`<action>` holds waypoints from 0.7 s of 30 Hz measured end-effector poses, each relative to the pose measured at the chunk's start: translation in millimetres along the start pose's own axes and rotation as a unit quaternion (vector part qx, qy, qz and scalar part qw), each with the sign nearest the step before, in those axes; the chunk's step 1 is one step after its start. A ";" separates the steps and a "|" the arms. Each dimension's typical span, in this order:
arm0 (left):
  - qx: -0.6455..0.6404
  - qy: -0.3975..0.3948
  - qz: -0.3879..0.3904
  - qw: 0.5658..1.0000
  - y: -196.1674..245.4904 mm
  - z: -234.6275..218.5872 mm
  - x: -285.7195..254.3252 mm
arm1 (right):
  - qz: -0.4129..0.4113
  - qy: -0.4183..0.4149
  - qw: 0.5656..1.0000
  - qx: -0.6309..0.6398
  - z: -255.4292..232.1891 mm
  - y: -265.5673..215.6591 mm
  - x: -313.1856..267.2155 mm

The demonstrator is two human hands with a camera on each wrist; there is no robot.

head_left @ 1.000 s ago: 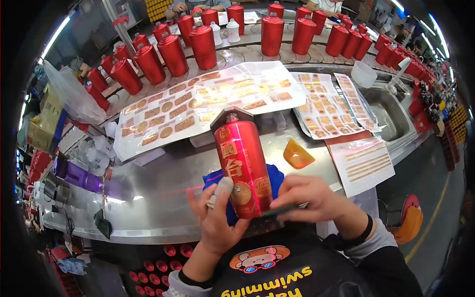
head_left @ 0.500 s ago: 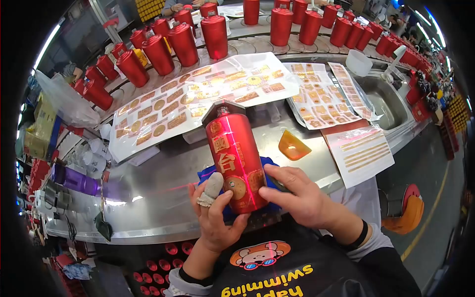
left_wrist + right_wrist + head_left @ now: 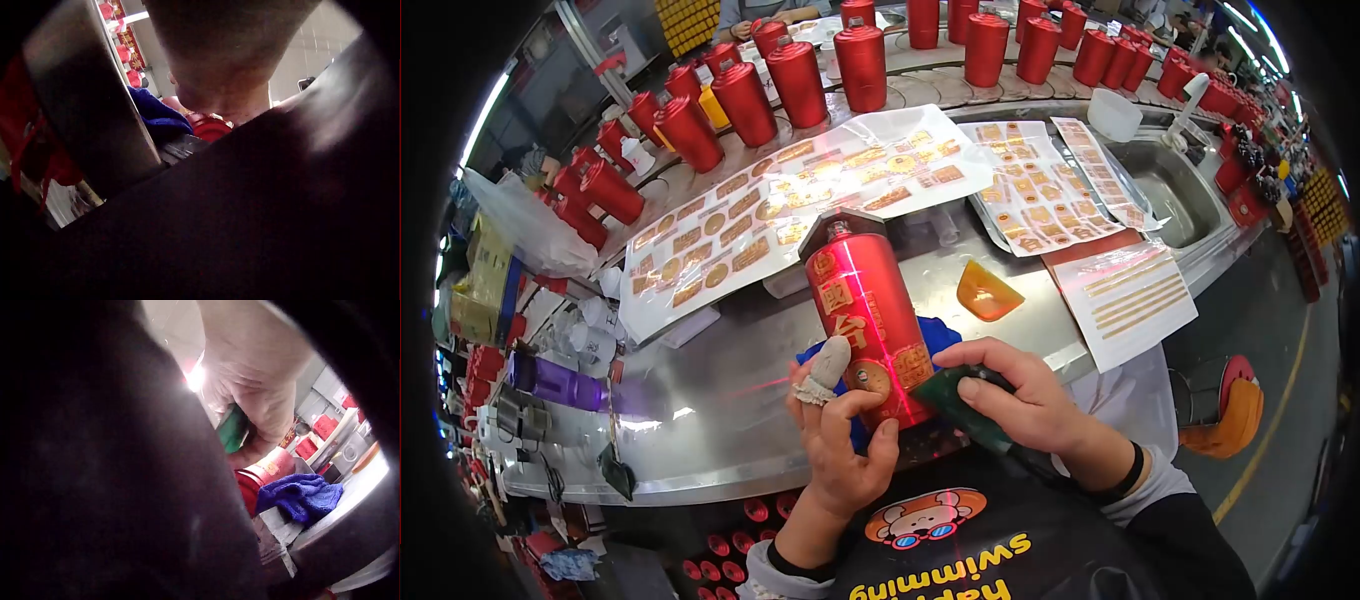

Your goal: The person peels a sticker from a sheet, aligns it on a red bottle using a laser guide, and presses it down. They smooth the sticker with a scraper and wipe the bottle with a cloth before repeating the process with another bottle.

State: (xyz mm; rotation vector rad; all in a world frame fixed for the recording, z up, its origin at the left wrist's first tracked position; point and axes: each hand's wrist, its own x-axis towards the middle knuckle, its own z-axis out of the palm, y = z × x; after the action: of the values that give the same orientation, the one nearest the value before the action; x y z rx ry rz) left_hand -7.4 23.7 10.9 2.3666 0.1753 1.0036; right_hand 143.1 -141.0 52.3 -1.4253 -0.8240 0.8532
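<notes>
A red bottle (image 3: 862, 290) with gold characters lies tilted, its neck away from me against a dark angular rest (image 3: 810, 232) and a blue cloth (image 3: 940, 335) beneath. My left hand (image 3: 840, 450) holds the base end from the left; a pale wrap covers one finger, and another fingertip touches the round gold label (image 3: 866, 380). In my right hand (image 3: 1030, 400) I grip a flat dark green scraper (image 3: 965, 405), its edge at the rectangular gold label (image 3: 913, 368) low on the bottle. The right wrist view shows the scraper (image 3: 232, 432) between the fingers.
Sheets of gold labels (image 3: 745, 235) lie behind the bottle, others (image 3: 1040, 190) to the right. An amber scraper (image 3: 988, 292) and a sheet of gold strips (image 3: 1122, 300) lie at the right. Red bottles (image 3: 860, 65) line a conveyor beyond. A sink (image 3: 1170, 190) stands far right.
My right hand has brought the scraper back out over the bottle's lower right label, after the fingers alone were there half a second ago. The left thumb has lifted slightly. Bottles on the conveyor have shifted right.
</notes>
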 end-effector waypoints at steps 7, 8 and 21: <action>-0.014 0.006 -0.016 1.000 -0.6 1.0 -1.7 | -0.023 0.002 1.000 -0.011 -1.0 3.8 0.2; -0.016 0.009 -0.016 1.000 -1.2 1.4 -1.9 | -0.008 -0.004 1.000 -0.001 -1.3 2.3 -0.3; -0.014 0.019 -0.025 0.999 -0.8 3.7 -4.8 | 0.033 -0.055 0.998 0.015 -5.1 0.7 -4.8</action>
State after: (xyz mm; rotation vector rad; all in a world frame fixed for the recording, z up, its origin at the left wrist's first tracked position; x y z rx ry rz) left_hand -8.2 21.2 5.3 2.3090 0.2315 1.0212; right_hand 145.3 -147.6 51.8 -1.3963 -0.8462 0.9978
